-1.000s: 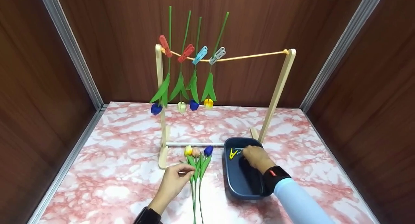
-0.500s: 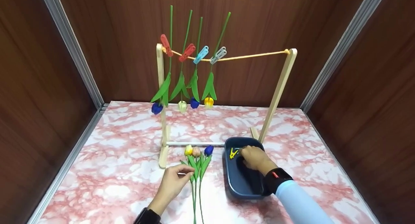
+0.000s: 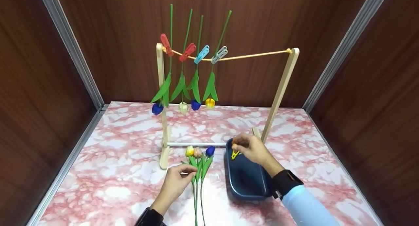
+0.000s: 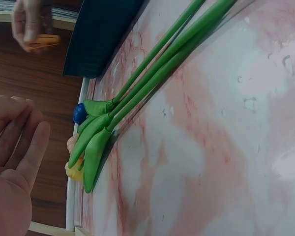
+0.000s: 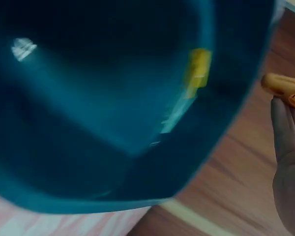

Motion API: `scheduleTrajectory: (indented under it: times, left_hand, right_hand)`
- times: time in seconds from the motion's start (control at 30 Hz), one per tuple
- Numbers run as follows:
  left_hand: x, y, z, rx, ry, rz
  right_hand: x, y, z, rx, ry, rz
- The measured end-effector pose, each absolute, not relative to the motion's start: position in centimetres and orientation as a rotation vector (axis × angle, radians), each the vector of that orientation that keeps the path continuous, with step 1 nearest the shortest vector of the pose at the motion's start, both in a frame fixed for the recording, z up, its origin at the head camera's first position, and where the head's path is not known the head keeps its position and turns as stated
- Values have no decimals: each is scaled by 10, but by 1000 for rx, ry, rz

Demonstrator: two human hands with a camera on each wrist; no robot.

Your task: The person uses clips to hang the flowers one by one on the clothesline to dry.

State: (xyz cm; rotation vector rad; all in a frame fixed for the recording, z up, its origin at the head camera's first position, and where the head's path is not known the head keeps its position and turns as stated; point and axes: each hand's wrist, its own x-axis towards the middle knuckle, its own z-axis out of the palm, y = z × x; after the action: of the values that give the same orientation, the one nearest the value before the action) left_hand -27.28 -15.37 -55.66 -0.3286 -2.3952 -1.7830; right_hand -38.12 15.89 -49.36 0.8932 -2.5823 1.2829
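Note:
My right hand (image 3: 255,150) is raised over the far end of the dark blue bin (image 3: 244,195) and pinches an orange clothespin (image 5: 284,84) between thumb and fingers. Close to the left of the bin, three artificial tulips lie together on the table: a yellow one (image 3: 190,150), a pink one (image 3: 197,152) and a blue one (image 3: 210,151). Beside their leaves (image 3: 206,167) hovers my left hand (image 3: 176,182); its fingers are loosely bent and hold nothing, as the left wrist view also shows. A yellow clothespin (image 5: 199,71) and a pale one (image 5: 174,115) lie in the bin.
Behind stands a wooden frame (image 3: 280,95) with an orange cord (image 3: 255,56). Several tulips hang heads down from its left half, held by red (image 3: 187,52), blue (image 3: 202,54) and grey (image 3: 219,55) clothespins. Brown panels (image 3: 248,23) enclose the marbled table (image 3: 114,193).
My right hand has lifted out of the bin and shifted slightly left and away from me, now with an orange clothespin in its fingers. My left hand has stayed by the tulips.

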Motion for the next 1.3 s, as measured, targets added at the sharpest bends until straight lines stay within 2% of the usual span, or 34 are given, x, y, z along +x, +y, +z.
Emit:
scheduleTrajectory:
  times: [0.3, 0.57, 1.03, 1.3]
  left_hand:
    - [-272, -152, -563, -352, -2388, -1763]
    - [-272, -150, -562, -359, -2403, -1753]
    - [-269, -148, -562, -353, -2407, -1799]
    - [-275, -112, -511, -389, -2243, -1979]
  right_hand:
    - [-357, 150, -439, 877, -2432, 1677]
    - [-349, 151, -408, 869, -2252, 1802]
    - [-347, 149, -404, 804, -2209, 1858]
    - [-333, 126, -410, 989, -2171, 1887]
